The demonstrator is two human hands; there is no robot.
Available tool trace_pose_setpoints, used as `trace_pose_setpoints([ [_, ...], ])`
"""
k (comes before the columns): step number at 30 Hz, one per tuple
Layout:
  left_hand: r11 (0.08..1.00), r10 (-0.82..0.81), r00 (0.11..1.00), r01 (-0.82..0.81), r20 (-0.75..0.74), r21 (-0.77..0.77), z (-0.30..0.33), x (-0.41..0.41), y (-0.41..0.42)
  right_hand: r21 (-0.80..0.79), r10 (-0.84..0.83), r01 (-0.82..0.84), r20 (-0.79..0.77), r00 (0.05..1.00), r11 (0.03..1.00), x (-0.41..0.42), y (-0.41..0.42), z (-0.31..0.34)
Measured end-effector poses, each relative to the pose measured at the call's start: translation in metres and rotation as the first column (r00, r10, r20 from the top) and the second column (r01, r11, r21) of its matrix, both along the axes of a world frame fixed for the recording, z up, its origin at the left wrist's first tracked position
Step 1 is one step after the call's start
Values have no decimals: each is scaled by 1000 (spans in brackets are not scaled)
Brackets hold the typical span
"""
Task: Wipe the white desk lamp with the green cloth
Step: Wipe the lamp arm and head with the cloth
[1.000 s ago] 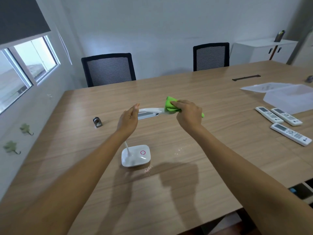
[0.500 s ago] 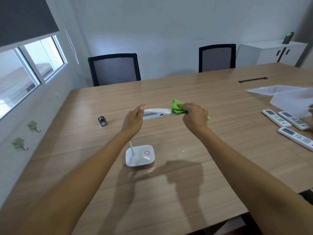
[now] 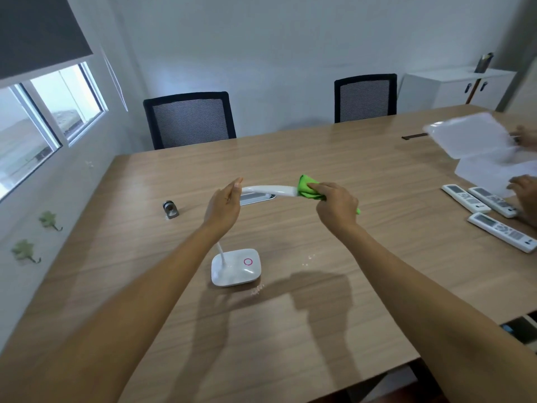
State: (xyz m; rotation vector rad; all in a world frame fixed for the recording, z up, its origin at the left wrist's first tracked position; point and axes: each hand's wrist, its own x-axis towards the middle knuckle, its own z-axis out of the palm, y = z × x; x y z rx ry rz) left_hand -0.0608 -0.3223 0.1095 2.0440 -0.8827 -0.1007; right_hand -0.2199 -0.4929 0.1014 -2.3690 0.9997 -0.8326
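The white desk lamp stands on the wooden table, its base with a pink ring near the middle and its thin neck rising behind my left wrist. Its long head runs level from left to right. My left hand steadies the head's left end with straight fingers, the thumb on top. My right hand grips the bunched green cloth, which wraps the head's right end.
A small metal object lies left of the lamp. Three white remotes lie at the right, where another person's hands handle a translucent lid and papers. Two black mesh chairs stand behind the table.
The cloth has stayed at the lamp head's right end, shifting only slightly. At the right, another person's hands have come in and lifted the translucent lid. The view has turned a little left.
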Motion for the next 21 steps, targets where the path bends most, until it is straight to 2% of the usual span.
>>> trace_pose_setpoints([
  [2, 1000, 4, 1000, -4, 1, -5, 1, -1, 0, -6, -28, 29, 84, 996, 1000, 4, 5, 7],
  [4, 1000, 1, 1000, -1, 6, 0, 1, -1, 0, -44, 31, -25, 161, 986, 999, 15, 17, 16],
  [7, 1000, 4, 1000, -4, 21, 3, 0, 1, -1, -147, 197, -178, 128, 972, 973, 27, 35, 21],
  [9, 1000, 3, 999, -3, 32, 2, -2, 2, -1, -156, 214, -199, 88, 973, 968, 25, 31, 14],
  [12, 1000, -8, 998, 9, 68, -12, -3, 1, 0, 5, 49, -50, 85, 995, 999, 10, 10, -4],
  [15, 1000, 0, 997, 1, 82, -16, -3, 0, 1, 163, -93, 82, 63, 994, 983, -5, 2, -15],
  [18, 1000, 4, 998, -5, 64, 10, -5, 0, 2, 306, -148, 124, 56, 987, 944, -10, 9, -23],
  [21, 1000, -12, 999, 11, 51, 15, -9, 3, 5, 421, -133, 95, 62, 989, 902, -5, 18, -37],
])
